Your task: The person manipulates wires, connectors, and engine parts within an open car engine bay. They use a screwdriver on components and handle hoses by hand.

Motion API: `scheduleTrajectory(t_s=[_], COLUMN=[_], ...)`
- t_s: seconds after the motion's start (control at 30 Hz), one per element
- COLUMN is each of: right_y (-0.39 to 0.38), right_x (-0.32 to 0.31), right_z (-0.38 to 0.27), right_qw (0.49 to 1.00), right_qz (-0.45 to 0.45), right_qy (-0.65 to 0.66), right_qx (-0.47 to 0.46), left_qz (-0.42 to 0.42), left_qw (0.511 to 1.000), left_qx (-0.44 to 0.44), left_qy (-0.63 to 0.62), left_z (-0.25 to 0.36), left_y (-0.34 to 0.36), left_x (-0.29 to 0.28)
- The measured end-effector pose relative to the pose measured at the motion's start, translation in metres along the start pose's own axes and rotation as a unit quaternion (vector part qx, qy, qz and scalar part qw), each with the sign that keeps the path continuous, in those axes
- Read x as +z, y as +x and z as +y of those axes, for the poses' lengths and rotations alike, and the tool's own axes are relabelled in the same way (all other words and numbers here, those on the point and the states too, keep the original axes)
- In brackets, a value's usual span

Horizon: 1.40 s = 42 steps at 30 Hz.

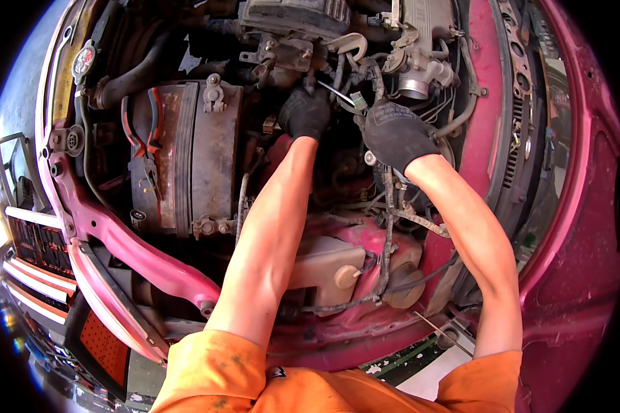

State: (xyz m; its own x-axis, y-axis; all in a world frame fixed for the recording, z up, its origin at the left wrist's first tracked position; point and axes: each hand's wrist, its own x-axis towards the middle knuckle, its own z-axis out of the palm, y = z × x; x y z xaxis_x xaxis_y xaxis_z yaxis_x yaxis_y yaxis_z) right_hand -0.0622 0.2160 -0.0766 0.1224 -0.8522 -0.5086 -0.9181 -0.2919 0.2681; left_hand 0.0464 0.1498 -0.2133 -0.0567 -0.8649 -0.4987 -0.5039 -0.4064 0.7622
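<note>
My left hand (305, 112), in a black glove, reaches into the engine bay with fingers curled beneath a metal bracket (286, 54); what it grips is hidden. A slim silver rod (334, 91) extends from beside those fingers toward a small green piece (358, 101). My right hand (397, 134), also gloved in black, is closed among the wiring and hoses, just right of that green piece; its hold cannot be made out. Red-and-black pliers (155, 124) rest open on the rusty housing (210, 165) to the left of my hands.
Pink bodywork (117, 230) surrounds the bay. A pale reservoir (317, 275) sits between my forearms. At lower left stand tool trays (34, 241) and an orange perforated panel (103, 347). A thin rod (441, 330) lies near my right elbow; the pink hood edge (585, 138) is at right.
</note>
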Motion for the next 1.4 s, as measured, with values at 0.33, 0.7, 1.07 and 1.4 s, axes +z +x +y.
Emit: scheduleTrajectory(t_s=[0.33, 0.7, 1.07, 1.4], right_y=[0.010, 0.016, 0.000, 0.000], right_x=[-0.009, -0.014, -0.016, -0.009], right_z=[-0.016, 0.087, 0.012, -0.038], right_qw=[0.968, 0.997, 0.985, 0.955], right_qz=[-0.059, 0.074, 0.107, -0.072], right_qy=[0.163, 0.000, 0.102, 0.200], right_qx=[0.179, -0.030, 0.090, 0.208], left_qz=[-0.002, -0.035, 0.039, 0.048], left_qw=[0.999, 0.966, 0.944, 0.988], left_qx=[-0.031, 0.165, 0.235, 0.098], left_qy=[0.034, 0.198, 0.229, 0.107], left_z=[-0.006, 0.014, -0.017, -0.030], left_y=[0.006, 0.009, 0.022, 0.017], left_x=[0.006, -0.007, 0.015, 0.027])
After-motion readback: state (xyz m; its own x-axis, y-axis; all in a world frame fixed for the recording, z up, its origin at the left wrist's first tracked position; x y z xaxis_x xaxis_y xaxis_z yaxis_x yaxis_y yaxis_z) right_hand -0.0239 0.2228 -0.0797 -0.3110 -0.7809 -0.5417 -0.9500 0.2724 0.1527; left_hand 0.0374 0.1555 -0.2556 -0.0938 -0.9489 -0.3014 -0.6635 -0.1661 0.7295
